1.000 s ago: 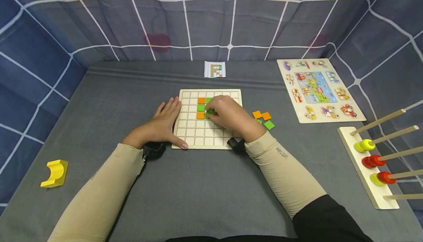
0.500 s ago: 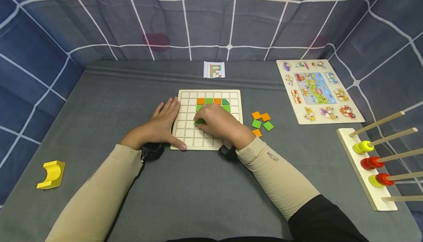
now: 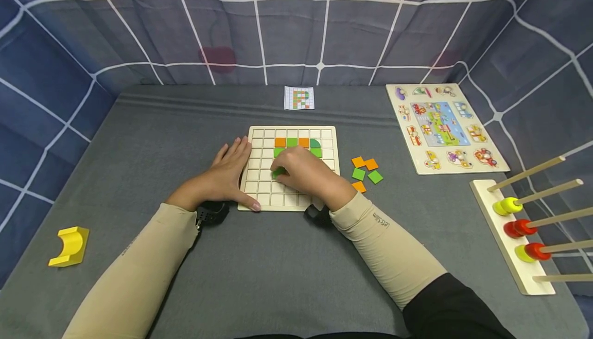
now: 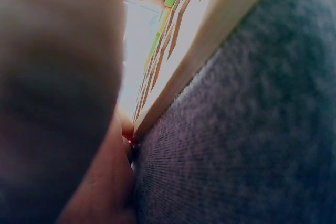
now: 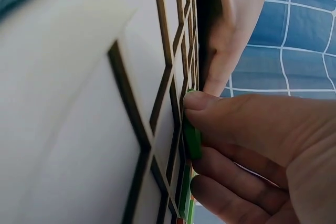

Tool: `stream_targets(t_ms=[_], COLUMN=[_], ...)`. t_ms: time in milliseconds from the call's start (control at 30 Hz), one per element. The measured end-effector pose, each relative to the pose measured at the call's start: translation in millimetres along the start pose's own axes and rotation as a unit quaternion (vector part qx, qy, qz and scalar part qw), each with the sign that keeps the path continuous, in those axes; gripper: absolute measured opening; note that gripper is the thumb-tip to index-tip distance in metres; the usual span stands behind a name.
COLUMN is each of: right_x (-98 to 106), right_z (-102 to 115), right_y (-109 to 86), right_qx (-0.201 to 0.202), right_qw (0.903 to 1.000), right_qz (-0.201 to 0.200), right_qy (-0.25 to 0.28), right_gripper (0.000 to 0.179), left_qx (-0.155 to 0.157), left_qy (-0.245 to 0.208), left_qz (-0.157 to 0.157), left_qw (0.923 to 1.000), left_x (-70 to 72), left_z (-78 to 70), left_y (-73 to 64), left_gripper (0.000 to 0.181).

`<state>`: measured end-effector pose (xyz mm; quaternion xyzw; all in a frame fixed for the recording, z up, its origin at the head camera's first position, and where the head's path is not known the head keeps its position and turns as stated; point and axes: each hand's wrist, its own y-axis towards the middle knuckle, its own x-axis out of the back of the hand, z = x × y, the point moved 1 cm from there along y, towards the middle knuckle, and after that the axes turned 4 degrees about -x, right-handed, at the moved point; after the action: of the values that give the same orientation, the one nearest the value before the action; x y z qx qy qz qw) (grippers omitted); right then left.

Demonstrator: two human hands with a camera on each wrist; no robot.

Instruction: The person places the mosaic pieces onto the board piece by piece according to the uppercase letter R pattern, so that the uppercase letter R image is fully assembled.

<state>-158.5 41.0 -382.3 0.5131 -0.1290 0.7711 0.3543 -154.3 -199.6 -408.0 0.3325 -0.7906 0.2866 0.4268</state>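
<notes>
Between thumb and fingers my right hand (image 3: 306, 172) pinches a green square tile (image 5: 192, 137), low over the cells of a pale wooden grid board (image 3: 261, 200). Part of that tile is hidden by the fingers in the head view. My left hand (image 3: 222, 172) lies along the board's left edge, fingers extended, thumb at the near left corner. On the board's upper rows sit orange tiles (image 3: 280, 142), green tiles (image 3: 292, 142) and a darker green rounded piece (image 3: 315, 143). My right hand covers some of the cells.
Loose orange tiles (image 3: 358, 162) and green tiles (image 3: 375, 177) lie right of the board. A pattern card (image 3: 299, 98) is behind it. Far right are a picture puzzle (image 3: 445, 128) and a peg stand (image 3: 514, 241); at left, a yellow block (image 3: 71, 246).
Over the past second my right hand has moved left and toward me across the board with a green tile, and has stayed there for the last half second. The left hand keeps its place.
</notes>
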Motion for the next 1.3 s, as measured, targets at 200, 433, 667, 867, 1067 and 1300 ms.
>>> stream_targets(t_ms=[200,433,667,867,1067,1300], right_x=[-0.8,-0.8,0.0,-1.4,-0.6,0.8], right_z=[0.1,0.2,1.2,0.4,0.9,-0.6], right_y=[-0.3,-0.2,0.1,0.4,0.1,-2.1], right_qx=[-0.002,0.006,0.003,0.006,0.000,0.005], right_qw=[1.0000,1.0000,1.0000,1.0000,1.0000,1.0000], right_qz=[-0.003,-0.002,0.007,0.006,0.004,-0.007], right_qy=[0.004,0.003,0.000,-0.004,-0.007,-0.005], right_gripper=[0.014,0.014,0.015,0.014,0.012,0.011], left_qx=[-0.005,-0.003,-0.004,-0.005,-0.006,-0.006], left_qy=[0.001,0.000,-0.002,0.000,-0.002,0.001], left_qz=[-0.004,-0.004,-0.005,-0.005,-0.005,-0.005], left_qw=[1.0000,1.0000,1.0000,1.0000,1.0000,1.0000], left_x=[-0.1,-0.1,-0.4,-0.6,-0.5,-0.5], left_z=[0.3,0.3,-0.2,0.1,0.0,0.4], left_y=[-0.1,-0.1,0.2,-0.2,-0.7,0.2], left_gripper=[0.161,0.162,0.163,0.163,0.162,0.162])
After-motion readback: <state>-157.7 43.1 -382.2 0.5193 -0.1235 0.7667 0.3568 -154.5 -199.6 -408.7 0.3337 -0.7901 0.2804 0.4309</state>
